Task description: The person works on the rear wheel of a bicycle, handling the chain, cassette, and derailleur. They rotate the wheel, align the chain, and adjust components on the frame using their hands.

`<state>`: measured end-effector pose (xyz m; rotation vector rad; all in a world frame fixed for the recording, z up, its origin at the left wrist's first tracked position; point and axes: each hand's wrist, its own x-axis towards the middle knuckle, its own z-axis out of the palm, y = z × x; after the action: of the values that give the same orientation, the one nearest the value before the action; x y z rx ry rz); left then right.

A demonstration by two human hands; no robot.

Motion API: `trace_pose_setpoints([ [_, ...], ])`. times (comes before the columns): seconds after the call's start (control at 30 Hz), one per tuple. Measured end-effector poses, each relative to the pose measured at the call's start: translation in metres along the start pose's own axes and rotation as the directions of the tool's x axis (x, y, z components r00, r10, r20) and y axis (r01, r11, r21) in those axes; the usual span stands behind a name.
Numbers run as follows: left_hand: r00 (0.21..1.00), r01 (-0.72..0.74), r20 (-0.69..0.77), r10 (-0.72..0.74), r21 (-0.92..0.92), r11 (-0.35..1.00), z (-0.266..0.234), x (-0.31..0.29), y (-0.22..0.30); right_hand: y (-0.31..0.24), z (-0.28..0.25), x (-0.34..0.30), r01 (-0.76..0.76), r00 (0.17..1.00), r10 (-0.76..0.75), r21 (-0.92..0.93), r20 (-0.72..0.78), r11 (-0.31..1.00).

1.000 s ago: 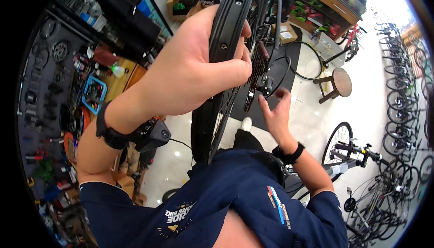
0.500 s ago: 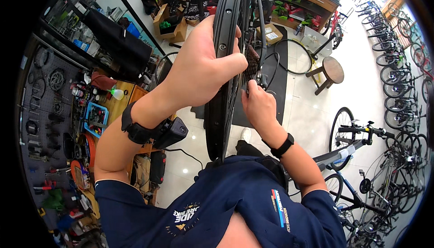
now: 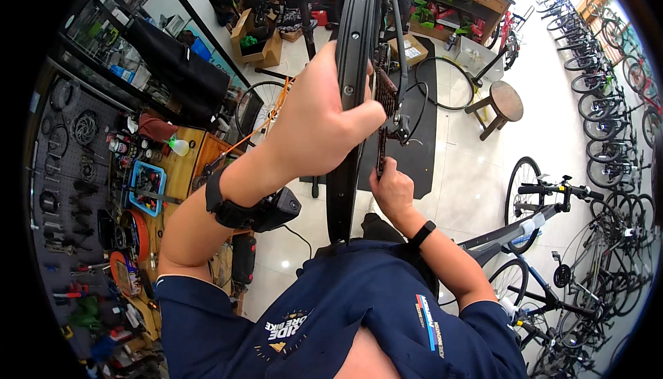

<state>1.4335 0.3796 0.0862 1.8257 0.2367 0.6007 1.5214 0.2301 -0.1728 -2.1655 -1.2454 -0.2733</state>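
A bare black bicycle rim (image 3: pixel 353 34), with no tyre on it, stands upright and edge-on in front of me. My left hand (image 3: pixel 318 120) is closed round it, with the thumb reaching over the side toward the cassette (image 3: pixel 388 92). To the right of the rim, the rear derailleur (image 3: pixel 398 130) hangs from the frame, and its cage (image 3: pixel 381 150) points down toward me. My right hand (image 3: pixel 395 191) pinches the lower end of that cage; the fingertips partly hide it. The wheel's hub is hidden behind my left hand.
A dark mat (image 3: pixel 421 144) lies below the bike, with a loose tyre (image 3: pixel 445 85) and a wooden stool (image 3: pixel 506 101) to its right. At left is a cluttered workbench (image 3: pixel 186 151). Parked bicycles (image 3: pixel 597 130) line the right side. An orange cable (image 3: pixel 266 127) runs near my left forearm.
My right hand has moved down toward me from beside the derailleur, and the cage now swings down with it. The left hand has shifted slightly down, still on the rim.
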Motion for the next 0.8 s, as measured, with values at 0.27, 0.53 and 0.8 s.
trace_pose_setpoints([
  [0.27,0.998,0.007,0.069,-0.010,0.049,0.999,0.003,-0.023,-0.011,-0.018,-0.033,0.027,-0.083,0.996,0.080,0.076,0.042,0.994],
  [0.53,0.999,0.032,0.028,-0.031,-0.011,0.999,0.009,-0.035,-0.006,-0.019,-0.060,0.036,-0.085,0.993,0.073,0.136,0.093,0.987],
  [0.8,0.998,0.050,0.032,-0.053,0.078,0.996,0.029,-0.050,-0.094,0.013,-0.019,-0.001,-0.030,0.991,0.015,0.110,0.131,0.994],
])
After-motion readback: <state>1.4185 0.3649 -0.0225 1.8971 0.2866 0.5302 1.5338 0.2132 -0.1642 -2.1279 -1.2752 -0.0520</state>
